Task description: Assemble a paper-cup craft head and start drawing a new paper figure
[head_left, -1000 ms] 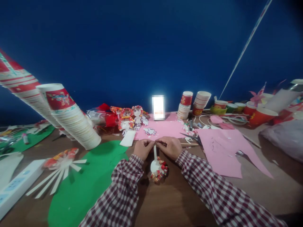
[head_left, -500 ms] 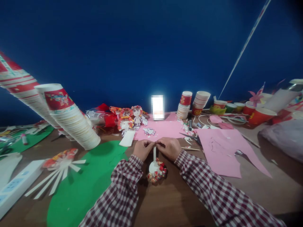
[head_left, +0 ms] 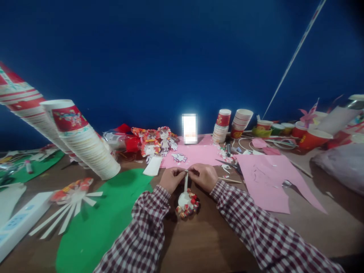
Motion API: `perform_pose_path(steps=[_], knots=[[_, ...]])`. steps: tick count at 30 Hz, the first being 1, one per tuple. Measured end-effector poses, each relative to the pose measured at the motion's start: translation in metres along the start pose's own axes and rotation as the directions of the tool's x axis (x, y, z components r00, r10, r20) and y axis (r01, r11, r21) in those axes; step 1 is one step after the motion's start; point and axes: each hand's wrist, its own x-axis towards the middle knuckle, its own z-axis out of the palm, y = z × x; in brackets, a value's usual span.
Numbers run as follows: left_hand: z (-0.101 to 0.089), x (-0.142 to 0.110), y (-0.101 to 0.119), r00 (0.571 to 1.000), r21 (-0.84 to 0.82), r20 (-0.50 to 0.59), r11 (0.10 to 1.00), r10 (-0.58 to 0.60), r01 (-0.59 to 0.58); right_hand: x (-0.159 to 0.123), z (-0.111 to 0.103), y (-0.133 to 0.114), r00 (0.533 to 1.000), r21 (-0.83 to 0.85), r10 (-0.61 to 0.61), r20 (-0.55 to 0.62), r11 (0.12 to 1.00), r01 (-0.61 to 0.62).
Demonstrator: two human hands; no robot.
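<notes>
In the middle of the head view, my left hand (head_left: 172,179) and my right hand (head_left: 205,176) meet with fingertips pinched on the far end of a white paper strip. The strip runs toward me from a cut paper cup (head_left: 184,199), whose round white base is ringed by curled red and gold pieces. Both hands are closed on this strip, and its tip is partly hidden by the fingers. A white paper piece (head_left: 153,166) lies just beyond my left hand. Scissors (head_left: 234,165) with dark handles lie beyond my right hand.
Tall stacks of paper cups (head_left: 85,140) lean at left above green paper (head_left: 113,216). A cup cut into strips (head_left: 74,197) lies beside a white power strip (head_left: 27,222). Pink paper (head_left: 263,182) is at right. Small paper figures (head_left: 164,138) stand behind, near a bright pixelated screen (head_left: 190,129).
The cup with curled pieces has shifted slightly left and up as the strip tilts. My fingers have moved a little at the strip's end, still pinched.
</notes>
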Motion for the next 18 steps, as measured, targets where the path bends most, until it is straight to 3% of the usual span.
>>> perform_pose_path(steps=[10,18], knots=[[-0.0032,0.0019,-0.0043,0.995,-0.106,0.055,0.99,-0.086,0.092,0.0002,0.0022,-0.0022,0.995,-0.099,-0.095,-0.03,0.991,0.091],[-0.0021,0.0014,-0.0022,0.994,-0.124,0.02,0.986,-0.111,0.112,-0.0006,0.0033,-0.0016,0.988,-0.122,-0.141,-0.059,0.984,0.133]])
